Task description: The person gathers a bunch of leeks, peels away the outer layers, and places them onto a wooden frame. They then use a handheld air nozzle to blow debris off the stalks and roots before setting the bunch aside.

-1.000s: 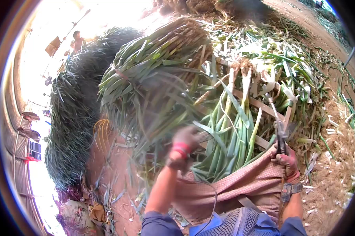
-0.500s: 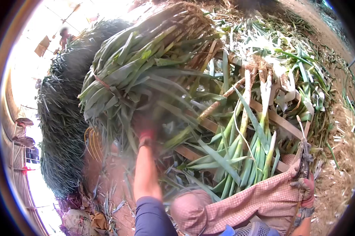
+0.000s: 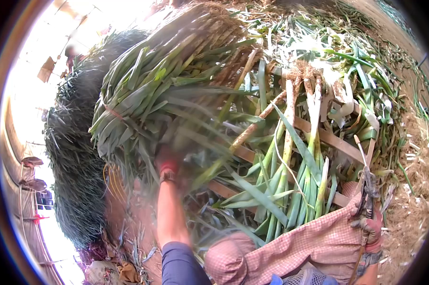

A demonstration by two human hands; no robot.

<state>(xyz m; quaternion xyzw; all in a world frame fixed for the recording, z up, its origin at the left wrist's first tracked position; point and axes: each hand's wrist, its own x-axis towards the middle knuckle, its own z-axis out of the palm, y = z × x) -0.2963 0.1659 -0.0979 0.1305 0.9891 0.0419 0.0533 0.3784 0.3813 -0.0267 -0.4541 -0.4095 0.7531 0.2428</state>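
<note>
My left hand, in a glove with a red cuff, reaches in among the hanging leaves of a big leek pile. Its fingers are blurred and dark, so their grip does not show. At the lower right, my gloved right hand is closed around an air gun with a thin nozzle pointing up and away. Several loose leeks with roots lie on a wooden slatted rack between my hands. Their roots point away from me and their green leaves towards me.
Pink checked cloth covers my legs just below the rack. On the left stands a tall stack of dark green leaves. Leaf scraps heap up behind the rack, and pale debris covers the ground at right.
My left hand sits slightly further left, still among the leaves. The rack and loose leeks have shifted a little left in view. My right hand keeps its hold on the air gun.
</note>
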